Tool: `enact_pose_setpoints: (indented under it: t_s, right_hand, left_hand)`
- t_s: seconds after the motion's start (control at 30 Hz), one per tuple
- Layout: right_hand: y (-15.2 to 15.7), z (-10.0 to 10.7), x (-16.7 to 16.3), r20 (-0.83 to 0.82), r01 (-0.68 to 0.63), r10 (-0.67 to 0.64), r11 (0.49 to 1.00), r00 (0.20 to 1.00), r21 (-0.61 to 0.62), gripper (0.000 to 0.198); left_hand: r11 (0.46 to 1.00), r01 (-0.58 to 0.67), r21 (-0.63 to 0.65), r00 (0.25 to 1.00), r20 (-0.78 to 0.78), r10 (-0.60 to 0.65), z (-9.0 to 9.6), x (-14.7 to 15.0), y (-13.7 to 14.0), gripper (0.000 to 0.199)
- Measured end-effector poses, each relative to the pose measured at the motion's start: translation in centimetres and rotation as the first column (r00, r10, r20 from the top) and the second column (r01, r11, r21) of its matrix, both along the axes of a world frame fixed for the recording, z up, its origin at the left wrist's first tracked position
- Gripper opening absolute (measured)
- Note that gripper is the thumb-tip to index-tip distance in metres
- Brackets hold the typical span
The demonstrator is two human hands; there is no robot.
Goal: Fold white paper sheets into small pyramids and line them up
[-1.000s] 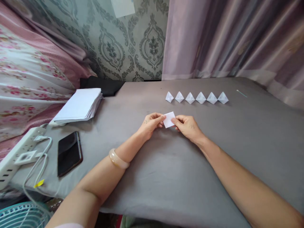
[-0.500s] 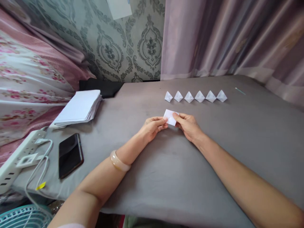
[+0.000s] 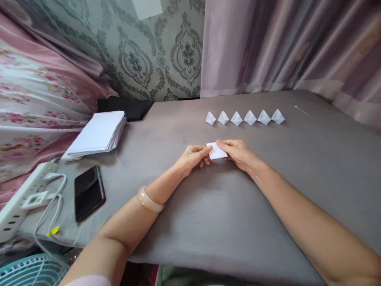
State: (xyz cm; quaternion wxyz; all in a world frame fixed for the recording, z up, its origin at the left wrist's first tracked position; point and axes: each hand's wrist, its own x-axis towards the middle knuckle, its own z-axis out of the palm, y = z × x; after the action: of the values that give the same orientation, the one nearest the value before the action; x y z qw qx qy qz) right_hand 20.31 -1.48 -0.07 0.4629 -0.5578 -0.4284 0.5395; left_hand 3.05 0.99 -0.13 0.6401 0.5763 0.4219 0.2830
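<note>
A small white square of folded paper is pinched by closed fingers, its left edge by the left hand, its far right side by the right hand.

Soft light, seemingly from frame left, casts faint shadows right of the paper stack and left forearm. Creases in the folded white paper are pale; the smartphone reflects dully. Wide-angle distortion stretches the corners, smearing the mauve curtain, upper right.
</note>
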Motion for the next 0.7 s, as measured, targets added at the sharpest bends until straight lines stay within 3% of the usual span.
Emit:
enact_pose_setpoints:
  t_s: [0.07,0.13,0.2,0.27,0.33,0.47,0.53,0.7]
  right_hand:
    - [0.1,0.1,0.3,0.000,0.002,-0.002,0.998,1.000,-0.059,0.039]
    - [0.1,0.4,0.6,0.013,0.032,-0.031,0.995,0.999,-0.093,0.037]
    - [0.0,0.6,0.8,0.061,0.064,-0.058,0.993,0.996,-0.097,0.035]
    - [0.0,0.8,0.9,0.114,0.058,-0.047,0.994,0.992,-0.091,0.031]
    - [-0.2,0.8,0.8,0.155,0.023,-0.009,0.996,0.988,-0.090,0.027]
    - [-0.4,0.5,0.5,0.227,-0.049,0.062,0.997,0.972,-0.064,0.022]
    - [-0.4,0.2,0.2,0.277,-0.078,0.079,0.997,0.958,-0.014,0.020]
    - [-0.5,-0.5,-0.5,0.539,-0.098,0.023,0.989,0.842,0.112,0.018]
  left_hand:
    - [0.986,-0.054,0.155,0.998,-0.023,0.058,0.2,-0.1,0.0,0.043]
    - [0.924,-0.093,0.371,0.992,-0.039,0.116,0.3,-0.4,0.1,0.030]
    - [0.825,-0.010,0.565,0.996,-0.069,0.059,0.4,-0.8,0.4,0.023]
    - [0.719,0.151,0.678,0.987,-0.146,-0.070,0.4,-1.3,0.6,0.023]
    - [0.651,0.276,0.707,0.961,-0.223,-0.164,0.4,-1.6,0.9,0.020]
    - [0.615,0.367,0.697,0.930,-0.281,-0.237,0.3,-2.1,1.5,0.019]
    - [0.568,0.411,0.713,0.911,-0.325,-0.252,0.2,-2.4,1.8,0.019]
    - [0.432,0.493,0.756,0.870,-0.431,-0.239,-0.4,-2.8,2.5,0.021]
